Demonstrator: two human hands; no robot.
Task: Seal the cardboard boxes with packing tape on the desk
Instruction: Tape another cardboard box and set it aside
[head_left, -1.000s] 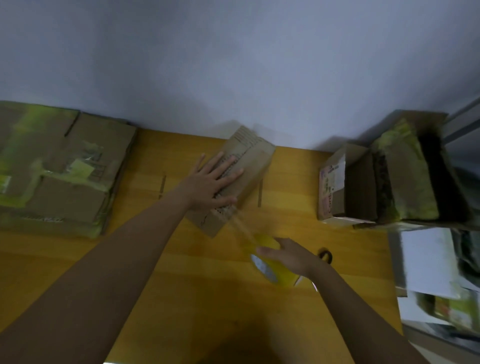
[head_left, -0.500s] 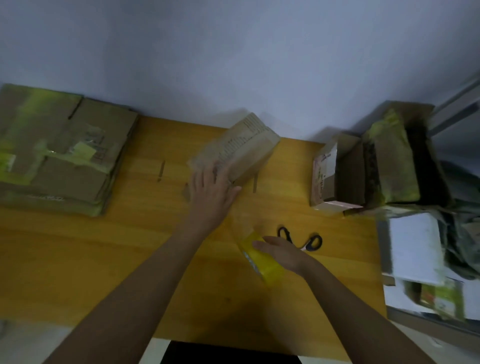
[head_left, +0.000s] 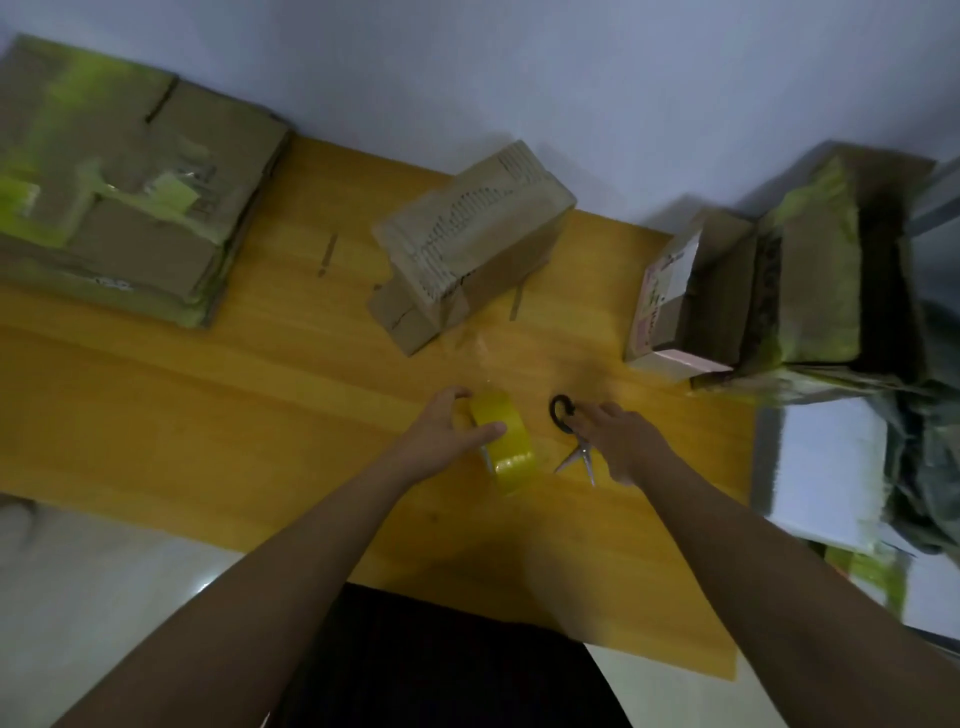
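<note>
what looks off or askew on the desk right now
The box in the middle sits skewed to the desk edge, with a clear strip of tape trailing off its near end toward the roll and not yet cut. The stack of flattened boxes at far left carries ragged yellow tape scraps.

The picture is dim and soft overall, with a cool grey wall (head_left: 519, 62). The wooden desk (head_left: 208, 395) shows muted colour. A dark shadow falls at its near edge. Edges bend and blur, especially right.
</note>
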